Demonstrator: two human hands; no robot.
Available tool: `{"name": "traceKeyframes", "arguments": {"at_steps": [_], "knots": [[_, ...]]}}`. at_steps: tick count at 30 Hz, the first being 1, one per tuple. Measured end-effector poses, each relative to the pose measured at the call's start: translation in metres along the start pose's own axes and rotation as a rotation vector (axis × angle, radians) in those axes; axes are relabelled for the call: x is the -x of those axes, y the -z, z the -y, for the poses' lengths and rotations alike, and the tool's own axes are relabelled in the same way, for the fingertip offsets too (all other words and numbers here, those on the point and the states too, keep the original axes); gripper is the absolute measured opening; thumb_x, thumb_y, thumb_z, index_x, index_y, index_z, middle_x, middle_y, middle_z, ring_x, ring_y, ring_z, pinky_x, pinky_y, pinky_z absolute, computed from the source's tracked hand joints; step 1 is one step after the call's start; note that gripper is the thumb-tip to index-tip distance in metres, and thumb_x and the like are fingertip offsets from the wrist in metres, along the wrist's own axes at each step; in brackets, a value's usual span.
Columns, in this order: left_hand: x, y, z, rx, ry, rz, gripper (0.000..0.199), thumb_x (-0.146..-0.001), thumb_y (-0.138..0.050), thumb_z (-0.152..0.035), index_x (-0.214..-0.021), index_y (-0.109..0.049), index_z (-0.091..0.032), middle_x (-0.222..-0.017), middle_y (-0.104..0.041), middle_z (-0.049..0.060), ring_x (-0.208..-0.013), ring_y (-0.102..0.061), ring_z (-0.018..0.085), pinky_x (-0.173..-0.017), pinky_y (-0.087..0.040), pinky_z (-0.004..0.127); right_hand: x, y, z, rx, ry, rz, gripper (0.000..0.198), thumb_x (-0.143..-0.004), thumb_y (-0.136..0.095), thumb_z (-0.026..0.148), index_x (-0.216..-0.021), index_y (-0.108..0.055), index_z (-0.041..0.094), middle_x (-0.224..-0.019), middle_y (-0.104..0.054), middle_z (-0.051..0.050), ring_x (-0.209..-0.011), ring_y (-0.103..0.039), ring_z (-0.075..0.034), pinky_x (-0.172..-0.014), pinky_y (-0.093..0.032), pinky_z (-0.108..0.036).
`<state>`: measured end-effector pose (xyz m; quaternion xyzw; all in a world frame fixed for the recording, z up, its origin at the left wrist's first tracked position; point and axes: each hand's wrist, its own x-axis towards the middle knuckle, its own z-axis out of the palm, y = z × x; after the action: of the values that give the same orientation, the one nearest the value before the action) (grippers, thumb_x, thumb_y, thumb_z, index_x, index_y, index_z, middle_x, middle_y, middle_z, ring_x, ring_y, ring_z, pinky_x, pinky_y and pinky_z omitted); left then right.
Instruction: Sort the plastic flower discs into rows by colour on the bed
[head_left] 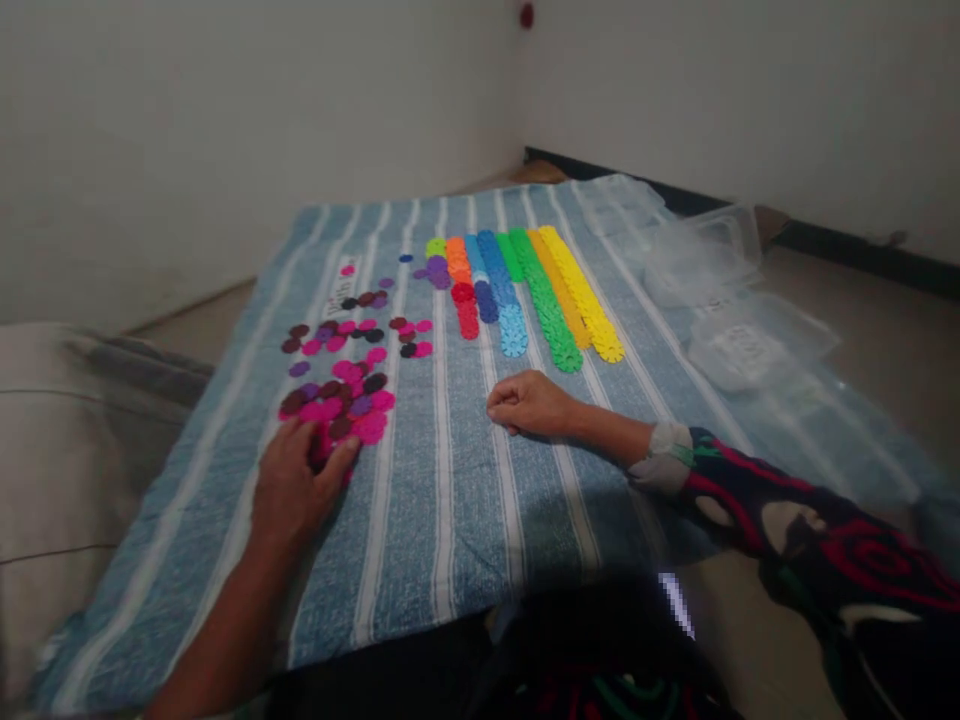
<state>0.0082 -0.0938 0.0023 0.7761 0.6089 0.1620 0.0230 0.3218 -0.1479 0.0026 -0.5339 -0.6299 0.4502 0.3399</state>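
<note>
My left hand (292, 485) lies at the near edge of a loose pile of interlocking disc pieces (346, 392) in pink, brown, purple and black. Its thumb and fingers are apart, with the fingertips touching the pile. My right hand (531, 403) rests on the striped cloth with its fingers curled closed; whatever it may hold is hidden. Beyond it, overlapping discs form rows by colour: a yellow row (585, 295), a green row (551, 310), a blue row (499, 275) and a shorter orange row (457, 260) with red discs (466, 310) at its near end.
Smaller scattered discs (367, 300) lie behind the pile, near a white printed strip (342, 290). Clear plastic containers (739, 340) stand along the right side of the blue striped cloth (405, 560). A grey cushioned seat (52, 430) is at the left, with walls behind.
</note>
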Motion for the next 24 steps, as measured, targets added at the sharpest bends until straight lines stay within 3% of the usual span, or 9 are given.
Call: {"name": "traceKeyframes", "arguments": {"at_steps": [2,5,10,15,24], "knots": [[0.003,-0.002,0.004,0.008,-0.008,-0.005,0.05,-0.085,-0.047,-0.051,-0.114,-0.056,-0.012,-0.13,-0.054,0.018,-0.123,-0.048,0.031,-0.105,-0.039,0.044,-0.008,-0.007,0.004,-0.015,0.021,0.022,0.012,-0.077,-0.057,0.015,-0.069,-0.066,0.015,-0.047,-0.056,0.005,-0.044,-0.051,-0.009,-0.05,-0.036,-0.02],[0.009,-0.006,0.012,0.03,0.002,-0.016,0.056,-0.085,-0.047,-0.052,-0.119,-0.056,-0.008,-0.135,-0.052,0.021,-0.129,-0.047,0.032,-0.109,-0.037,0.045,-0.023,-0.02,0.01,-0.033,0.029,0.043,0.014,-0.077,-0.055,0.016,-0.069,-0.066,0.015,-0.047,-0.056,0.005,-0.045,-0.052,-0.01,-0.05,-0.037,-0.02],[0.018,-0.015,0.022,0.059,-0.064,-0.114,0.057,-0.083,-0.053,-0.056,-0.123,-0.056,-0.014,-0.136,-0.054,0.017,-0.128,-0.049,0.032,-0.108,-0.04,0.049,-0.043,-0.038,0.017,0.026,0.019,0.036,0.015,-0.079,-0.054,0.019,-0.075,-0.068,0.016,-0.049,-0.056,0.005,-0.047,-0.054,-0.011,-0.052,-0.039,-0.021],[0.026,-0.024,0.028,0.06,-0.148,-0.168,0.061,-0.082,-0.058,-0.054,-0.128,-0.055,-0.014,-0.138,-0.053,0.018,-0.128,-0.05,0.033,-0.107,-0.043,0.051,-0.043,-0.044,0.007,0.085,0.097,0.001,0.015,-0.081,-0.054,0.022,-0.076,-0.068,0.018,-0.051,-0.057,0.005,-0.05,-0.056,-0.011,-0.054,-0.039,-0.021],[0.037,-0.03,0.021,0.051,-0.269,-0.289,0.039,-0.089,-0.055,-0.035,-0.123,-0.059,-0.016,-0.128,-0.06,0.016,-0.12,-0.056,0.029,-0.102,-0.049,0.048,-0.04,-0.047,-0.002,0.016,0.098,0.042,0.015,-0.08,-0.054,0.027,-0.078,-0.066,0.019,-0.051,-0.057,0.005,-0.049,-0.055,-0.012,-0.053,-0.039,-0.022]]}}
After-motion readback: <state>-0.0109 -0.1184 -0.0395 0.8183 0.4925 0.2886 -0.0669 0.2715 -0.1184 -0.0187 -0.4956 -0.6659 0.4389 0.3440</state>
